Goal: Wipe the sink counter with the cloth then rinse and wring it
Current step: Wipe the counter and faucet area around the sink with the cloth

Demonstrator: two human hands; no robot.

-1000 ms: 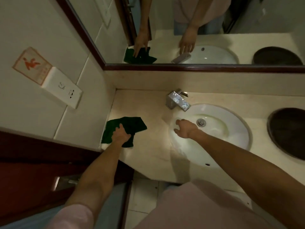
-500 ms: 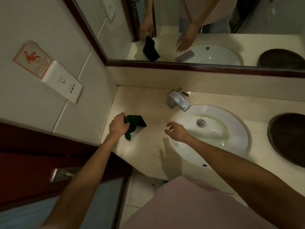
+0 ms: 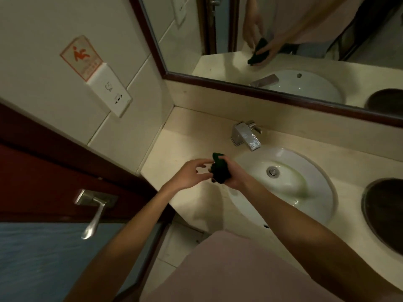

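Right hand (image 3: 234, 174) now gripping cloth (image 3: 220, 170) — left hand (image 3: 189, 174) released

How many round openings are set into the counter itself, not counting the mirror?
2: the white sink basin below the faucet, and a dark round recess at the right edge, partly cut off.

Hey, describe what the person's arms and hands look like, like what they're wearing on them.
Both forearms are bare, with no sleeves in view. The left hand and right hand wear no gloves, and no rings, watch or bracelet show. A pale pink garment covers the torso below them.
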